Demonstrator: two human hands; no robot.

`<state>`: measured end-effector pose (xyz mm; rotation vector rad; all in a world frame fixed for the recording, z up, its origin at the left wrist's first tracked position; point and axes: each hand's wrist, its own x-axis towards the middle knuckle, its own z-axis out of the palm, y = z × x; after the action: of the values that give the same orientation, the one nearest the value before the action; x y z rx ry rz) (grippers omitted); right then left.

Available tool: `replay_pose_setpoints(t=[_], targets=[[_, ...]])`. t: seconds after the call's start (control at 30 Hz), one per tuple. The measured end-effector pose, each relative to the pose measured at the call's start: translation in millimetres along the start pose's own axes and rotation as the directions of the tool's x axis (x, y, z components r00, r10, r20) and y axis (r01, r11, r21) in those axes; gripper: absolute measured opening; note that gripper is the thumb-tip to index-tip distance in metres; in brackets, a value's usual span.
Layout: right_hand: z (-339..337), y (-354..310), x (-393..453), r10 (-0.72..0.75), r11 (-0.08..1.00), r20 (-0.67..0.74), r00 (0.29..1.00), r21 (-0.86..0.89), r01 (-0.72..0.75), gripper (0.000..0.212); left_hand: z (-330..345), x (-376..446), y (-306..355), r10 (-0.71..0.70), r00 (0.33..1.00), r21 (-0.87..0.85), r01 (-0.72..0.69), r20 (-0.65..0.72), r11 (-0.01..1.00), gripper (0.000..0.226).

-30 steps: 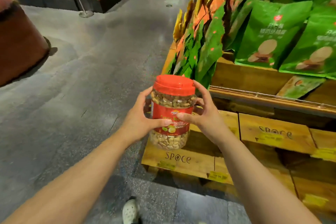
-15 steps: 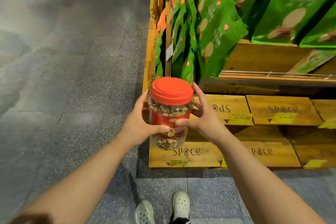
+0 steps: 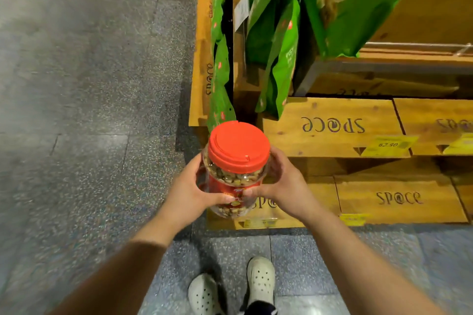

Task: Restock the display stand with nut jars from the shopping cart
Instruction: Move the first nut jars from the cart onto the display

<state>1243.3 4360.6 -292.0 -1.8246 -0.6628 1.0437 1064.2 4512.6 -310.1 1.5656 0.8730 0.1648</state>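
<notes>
A person's left hand (image 3: 190,193) and right hand (image 3: 286,188) grip a red-lidded nut jar (image 3: 236,169), fingers (image 3: 225,198) clamped on its label from both sides. Over the past second the jar has come lower, toward the wooden display stand (image 3: 330,128) just beyond the fingertips; placement looks imminent.

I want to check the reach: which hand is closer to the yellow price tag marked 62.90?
Right. The right hand grips the nut jar on the side facing the yellow price tag; the left hand grips the jar's far side, farther from it.
</notes>
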Motion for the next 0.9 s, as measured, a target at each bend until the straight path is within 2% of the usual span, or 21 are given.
replay_pose_setpoints(t=[0.13,0.3,0.5,0.7,0.9], targets=[[17.6,50.9,20.5,0.019,0.999,-0.010,1.000,-0.043,-0.019,0.125,12.0,19.0,-53.8,-0.040,0.999,0.024,0.040,0.006,0.999,0.111],[33.3,105.6,41.2,0.038,0.997,0.001,0.999,-0.072,-0.038,0.126,28.0,38.2,-115.3,-0.102,0.994,0.005,0.102,-0.029,0.995,0.121],[44.3,162.9,53.9,0.047,0.992,0.010,0.999,-0.118,-0.046,0.125,46.9,52.7,-173.7,-0.123,0.992,-0.050,0.122,-0.011,0.991,0.127],[51.0,193.6,65.5,-0.005,0.989,0.002,1.000,-0.150,0.005,0.121,57.6,66.2,-204.5,-0.086,0.996,-0.057,0.084,-0.031,0.995,0.114],[58.1,215.1,73.1,-0.015,0.987,-0.032,0.999,-0.162,0.010,0.119,61.2,72.7,-223.5,-0.023,1.000,-0.017,0.023,-0.020,1.000,0.111]])
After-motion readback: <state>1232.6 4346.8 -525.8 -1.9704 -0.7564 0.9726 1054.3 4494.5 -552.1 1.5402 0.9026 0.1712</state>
